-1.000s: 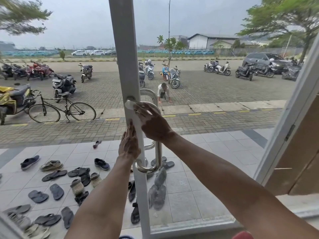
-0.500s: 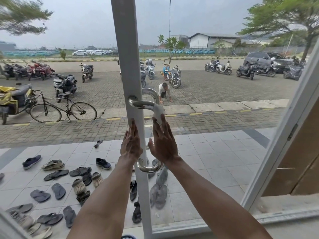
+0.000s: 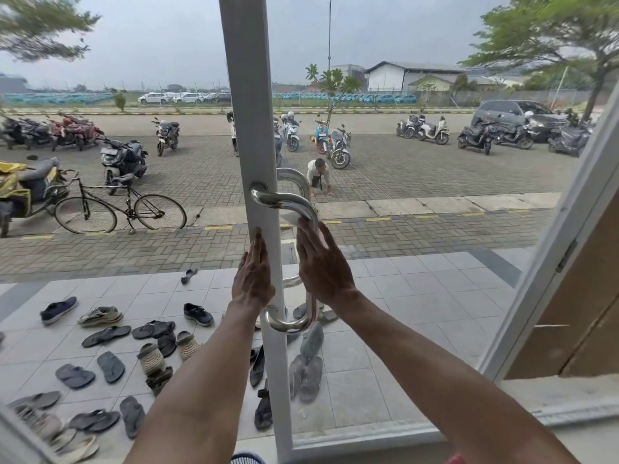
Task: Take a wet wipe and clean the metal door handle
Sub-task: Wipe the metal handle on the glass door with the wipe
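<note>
Left hand (image 3: 253, 276) laid flat against the white door stile (image 3: 248, 95), fingers straight and close together, released and holding nothing, fingertips pointing up, just below the upper mount of the metal door handle (image 3: 288, 202). Right hand (image 3: 323, 266) spread over the upright bar of that handle, fingers stretched upward rather than clenched, pressing a pale wet wipe (image 3: 318, 233) onto the steel just beneath the top bend. Only a small whitish edge of the wipe showing past the fingertips, the remainder hidden under the palm. Cannot tell whether the thumb hooks behind the bar. Below the right wrist, lower curve of the handle bare and shiny, running back into the stile. Second handle (image 3: 294, 177) of the same shape visible through the glass on the far side of the door. Beyond the glass, a tiled porch (image 3: 402, 296) strewn with sandals and shoes (image 3: 107, 336), mostly to the left of the stile. Farther out, a bicycle (image 3: 120, 209) parked on brick paving, rows of motorbikes (image 3: 124, 159), a person (image 3: 320, 177) down on hands and knees, and a dark car (image 3: 516, 118) under a tree at the right. Along the right edge, a white frame (image 3: 552, 262) slanting beside a brown panel.
</note>
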`<state>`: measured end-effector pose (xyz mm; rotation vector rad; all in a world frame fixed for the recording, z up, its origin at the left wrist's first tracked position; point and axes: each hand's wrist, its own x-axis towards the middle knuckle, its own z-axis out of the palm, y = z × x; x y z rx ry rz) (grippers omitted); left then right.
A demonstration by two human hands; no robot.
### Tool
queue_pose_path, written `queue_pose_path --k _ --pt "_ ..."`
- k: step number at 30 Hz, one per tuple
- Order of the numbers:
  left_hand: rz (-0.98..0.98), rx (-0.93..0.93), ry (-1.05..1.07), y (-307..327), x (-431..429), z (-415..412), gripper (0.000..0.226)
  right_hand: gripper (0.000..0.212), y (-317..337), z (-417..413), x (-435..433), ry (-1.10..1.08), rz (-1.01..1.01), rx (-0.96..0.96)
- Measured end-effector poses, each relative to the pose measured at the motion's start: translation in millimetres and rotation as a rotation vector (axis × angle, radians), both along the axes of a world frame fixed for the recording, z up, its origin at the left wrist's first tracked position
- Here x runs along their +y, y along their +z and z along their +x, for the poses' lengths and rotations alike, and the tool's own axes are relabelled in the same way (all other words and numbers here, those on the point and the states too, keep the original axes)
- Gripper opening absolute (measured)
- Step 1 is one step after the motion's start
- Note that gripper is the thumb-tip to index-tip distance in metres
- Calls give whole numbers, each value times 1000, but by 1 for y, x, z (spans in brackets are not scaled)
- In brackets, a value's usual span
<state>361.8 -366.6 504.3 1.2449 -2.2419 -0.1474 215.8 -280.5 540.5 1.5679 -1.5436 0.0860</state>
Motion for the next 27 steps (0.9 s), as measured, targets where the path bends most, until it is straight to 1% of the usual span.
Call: queue_pose_path --k 2,4,8,10,11,12,15,17,19,21,23,25,27 --pt "1 22 6 -1 1 -3 115 50 15 1 -3 -18 40 25" --pt "8 24 -2 -2 1 -6 117 45 9 7 0 -72 146 76" --pt "3 -9 -6 -3 -3 -4 116 35 -45 20 9 -214 442 197" --pt "-16 -33 -14 -4 -6 -1 113 30 -77 19 14 -245 535 216" --pt "-25 -40 -18 -3 -7 1 113 33 -93 17 16 -247 573 216" --pt "-34 -45 -21 -3 -8 2 113 41 -110 15 18 -233 600 223" --pt "-47 -70 -33 -2 -9 5 114 69 -154 4 20 -197 635 256" --pt "-42 -52 -41 -3 -10 5 116 79 -171 -5 23 -187 648 244" --pt "-38 -25 -39 -4 -12 4 116 85 -170 -13 29 -171 595 215" --pt "-28 -7 -42 -4 -11 3 115 89 -157 -19 32 -97 415 71" --pt "-21 -2 -38 -4 -10 2 116 94 -130 -20 31 68 218 -207" --pt "-4 16 -36 -4 -9 0 117 94 -97 -13 25 244 145 -473" --pt "2 29 -25 -6 -9 -2 117 89 -65 2 16 339 78 -641"
